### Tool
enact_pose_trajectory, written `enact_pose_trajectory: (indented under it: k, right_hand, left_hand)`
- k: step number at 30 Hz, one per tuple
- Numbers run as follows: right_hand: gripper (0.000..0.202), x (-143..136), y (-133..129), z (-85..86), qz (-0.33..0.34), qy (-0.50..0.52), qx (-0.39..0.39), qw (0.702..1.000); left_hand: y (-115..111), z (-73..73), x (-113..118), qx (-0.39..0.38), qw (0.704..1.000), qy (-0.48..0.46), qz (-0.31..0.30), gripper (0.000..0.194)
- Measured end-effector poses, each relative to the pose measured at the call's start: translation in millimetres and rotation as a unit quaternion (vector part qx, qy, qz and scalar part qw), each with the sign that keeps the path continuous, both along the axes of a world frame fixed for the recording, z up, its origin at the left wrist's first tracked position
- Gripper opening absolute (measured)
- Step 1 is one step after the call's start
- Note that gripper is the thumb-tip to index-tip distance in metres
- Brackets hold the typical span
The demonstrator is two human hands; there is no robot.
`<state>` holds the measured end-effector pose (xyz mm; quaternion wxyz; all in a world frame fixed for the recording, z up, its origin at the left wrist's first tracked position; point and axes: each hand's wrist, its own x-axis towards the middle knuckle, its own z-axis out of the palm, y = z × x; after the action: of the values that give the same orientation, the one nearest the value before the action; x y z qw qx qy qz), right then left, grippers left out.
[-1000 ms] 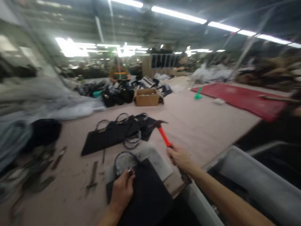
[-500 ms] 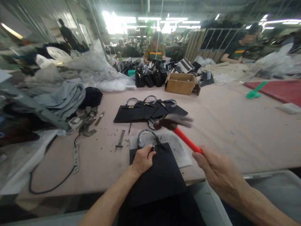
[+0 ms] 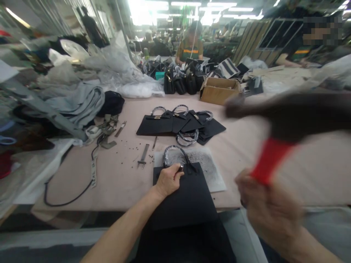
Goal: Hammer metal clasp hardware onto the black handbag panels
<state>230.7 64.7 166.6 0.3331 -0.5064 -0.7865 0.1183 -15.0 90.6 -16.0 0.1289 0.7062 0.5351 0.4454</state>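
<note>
A black panel (image 3: 183,201) with a wrapped loop handle (image 3: 175,148) lies over the table's front edge, partly on a pale, speckled slab (image 3: 212,170). Near the base of the handle, my left hand (image 3: 170,179) pinches a small metal punch (image 3: 181,167) upright against the panel. My right hand (image 3: 270,204) is wrapped round the red grip of a hammer (image 3: 275,157), raised to the right of the panel. Motion blurs the hammer's dark head, which looks large and close to the camera.
Several black panels with handles (image 3: 156,125) lie behind the slab. Left of it are a metal gauge (image 3: 143,156), small dark bits and a cord (image 3: 68,202). Farther back stand a cardboard box (image 3: 219,91), black bags (image 3: 180,84), plastic wrapping (image 3: 139,86) and a seated person (image 3: 190,47).
My right hand has lifted the hammer up and to the right, away from the punch and closer to the camera. My left hand keeps its pinch on the punch. The view has shifted slightly.
</note>
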Motion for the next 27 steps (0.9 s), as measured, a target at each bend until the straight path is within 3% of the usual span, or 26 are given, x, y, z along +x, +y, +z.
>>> enact_pose_trajectory:
  k: [3, 5, 9, 13, 16, 19, 21, 23, 25, 27]
  right_hand:
    - [0.037, 3, 1, -22.1, 0.075, -0.1, -0.094, 0.988]
    - [0.038, 11, 4, -26.4, 0.07, -0.11, -0.147, 0.981]
    - [0.047, 27, 23, -35.2, -0.009, -0.006, -0.248, 0.969]
    - [0.046, 46, 53, -83.1, -0.101, 0.079, -0.393, 0.91]
    - [0.037, 56, 76, -116.2, -0.163, -0.017, -0.346, 0.924]
    - [0.029, 48, 86, -126.9, -0.17, -0.107, -0.22, 0.955]
    - [0.037, 29, 82, -127.9, -0.106, -0.124, -0.093, 0.982]
    - [0.046, 1, 74, -131.0, -0.008, -0.131, -0.003, 0.991]
    - [0.05, -29, 63, -138.8, 0.063, -0.141, -0.004, 0.988]
    - [0.055, -54, 53, -149.5, 0.075, -0.162, -0.019, 0.984]
  left_hand:
    - [0, 0.3, 1, -0.002, 1.0, 0.008, -0.001, 0.007]
    - [0, 0.8, 1, 0.001, 1.0, 0.009, -0.006, 0.006]
    - [0, 1.7, 0, -0.002, 1.0, 0.0, -0.011, 0.006]
    - [-1, 0.3, 0, 0.003, 1.0, 0.006, -0.014, 0.008]
    - [-2, -0.3, 1, -0.003, 1.0, 0.005, -0.01, 0.006]
    - [-4, 0.8, 1, -0.006, 1.0, 0.003, 0.0, 0.007]
    - [-5, 2.1, 1, -0.012, 1.0, 0.005, -0.002, 0.008]
    - [-5, 2.8, 0, -0.018, 1.0, 0.01, -0.005, 0.01]
    - [-5, 2.4, -1, -0.016, 1.0, 0.017, -0.005, 0.012]
    - [-6, 1.3, 1, -0.015, 1.0, 0.016, -0.006, 0.012]
